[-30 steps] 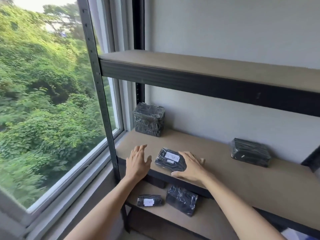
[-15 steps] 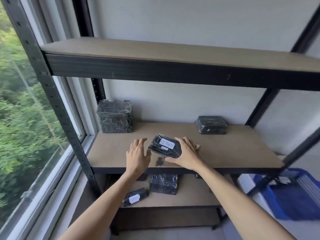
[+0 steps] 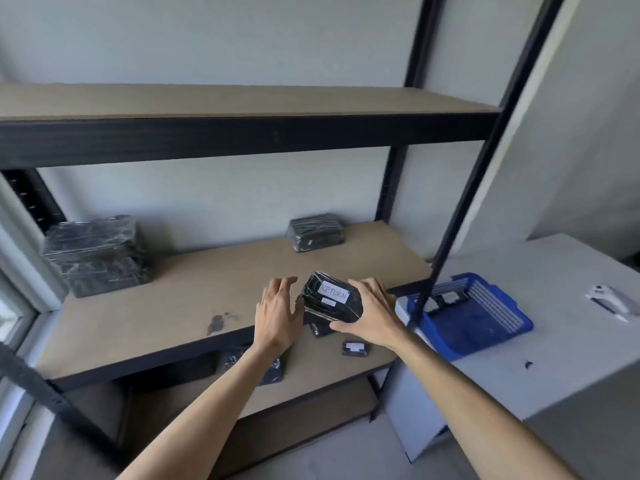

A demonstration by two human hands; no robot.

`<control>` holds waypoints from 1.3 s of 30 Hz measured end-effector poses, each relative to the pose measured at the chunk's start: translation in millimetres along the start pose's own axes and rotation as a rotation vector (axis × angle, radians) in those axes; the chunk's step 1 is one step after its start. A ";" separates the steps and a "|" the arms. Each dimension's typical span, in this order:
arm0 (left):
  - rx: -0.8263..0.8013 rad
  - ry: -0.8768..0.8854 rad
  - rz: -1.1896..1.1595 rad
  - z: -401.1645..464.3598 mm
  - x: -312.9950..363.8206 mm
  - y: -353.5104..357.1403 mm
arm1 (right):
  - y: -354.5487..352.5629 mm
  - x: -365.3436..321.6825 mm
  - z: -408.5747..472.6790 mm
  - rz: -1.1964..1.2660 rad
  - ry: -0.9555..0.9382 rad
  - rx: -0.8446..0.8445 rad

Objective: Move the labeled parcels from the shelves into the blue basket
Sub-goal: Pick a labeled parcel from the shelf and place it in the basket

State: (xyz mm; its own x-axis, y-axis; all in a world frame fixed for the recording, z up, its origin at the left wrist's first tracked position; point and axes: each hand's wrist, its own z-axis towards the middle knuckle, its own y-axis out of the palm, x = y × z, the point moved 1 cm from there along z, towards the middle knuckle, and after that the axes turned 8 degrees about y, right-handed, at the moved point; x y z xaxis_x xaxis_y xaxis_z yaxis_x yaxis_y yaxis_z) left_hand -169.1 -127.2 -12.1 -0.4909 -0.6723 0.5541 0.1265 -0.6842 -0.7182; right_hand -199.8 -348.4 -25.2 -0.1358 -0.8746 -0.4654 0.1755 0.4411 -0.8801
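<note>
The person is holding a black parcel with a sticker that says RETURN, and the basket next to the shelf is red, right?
Almost. The head view shows the basket is blue, not red. The rest holds: the right hand holds the black parcel with a RETURN sticker, and the basket sits beside the shelf.

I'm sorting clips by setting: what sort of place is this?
Probably a small storeroom or parcel-sorting corner: a metal shelving rack holds black-wrapped parcels, one in hand labelled "RETURN", with a blue basket beside it.
</note>
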 end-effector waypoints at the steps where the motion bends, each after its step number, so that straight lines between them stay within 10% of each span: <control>1: -0.010 0.006 -0.009 0.7 11.8 10.6 | -6.0 15.3 -4.9 -0.003 0.007 0.003; 16: -0.109 0.039 -0.080 10.5 178.4 191.6 | -95.7 253.9 -52.7 -0.053 0.146 -0.032; 39: -0.236 -0.316 -0.034 46.6 206.0 446.0 | -88.8 462.7 123.0 -0.232 0.057 -0.320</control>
State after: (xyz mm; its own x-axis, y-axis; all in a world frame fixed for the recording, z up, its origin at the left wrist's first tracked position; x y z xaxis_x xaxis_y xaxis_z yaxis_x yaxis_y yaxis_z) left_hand -173.6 -584.1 -198.7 -0.1968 -0.7292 0.6555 -0.1053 -0.6489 -0.7535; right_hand -158.3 -817.0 -150.8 -0.1911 -0.9498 -0.2476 -0.1771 0.2815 -0.9431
